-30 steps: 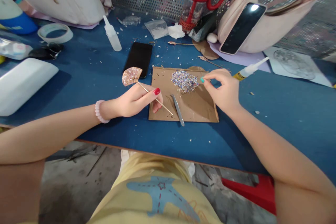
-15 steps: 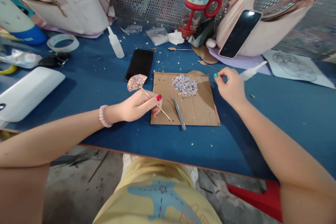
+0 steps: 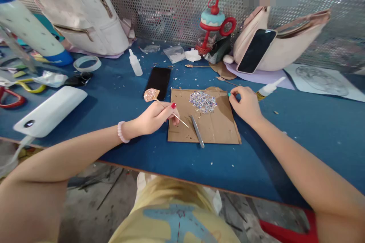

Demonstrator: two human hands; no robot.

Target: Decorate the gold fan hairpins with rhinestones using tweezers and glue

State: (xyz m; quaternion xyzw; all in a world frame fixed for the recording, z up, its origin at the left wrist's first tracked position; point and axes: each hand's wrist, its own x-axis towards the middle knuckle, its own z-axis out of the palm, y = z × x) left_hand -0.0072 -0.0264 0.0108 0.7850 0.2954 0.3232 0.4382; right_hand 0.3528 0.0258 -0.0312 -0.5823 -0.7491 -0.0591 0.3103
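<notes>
My left hand (image 3: 155, 117) is closed round the thin gold stick of a hairpin (image 3: 151, 95) with a pink, glittery fan-shaped head. The head points up and left, and the bare tip reaches over a piece of cardboard (image 3: 219, 129). On the cardboard lie a heap of small shiny chips (image 3: 203, 101) and grey tweezers (image 3: 197, 132). Beside its upper right corner, my right hand (image 3: 246, 104) has finger and thumb curled together; what they hold, if anything, is hidden. Another hairpin (image 3: 225, 80) lies just beyond those fingers. A glue bottle (image 3: 269, 88) is partly behind this hand.
A black phone (image 3: 159, 79) and a second white bottle (image 3: 135, 63) lie to the left of the cardboard. At the back stand a cup with a red handle (image 3: 212, 22), a pale handbag (image 3: 288, 53) with a phone against it, and a white backpack (image 3: 85, 15).
The view has tilted up and turned slightly left, so more of the table's left side shows. My right hand sits slightly closer to the cardboard; my left still grips the fan hairpin.
</notes>
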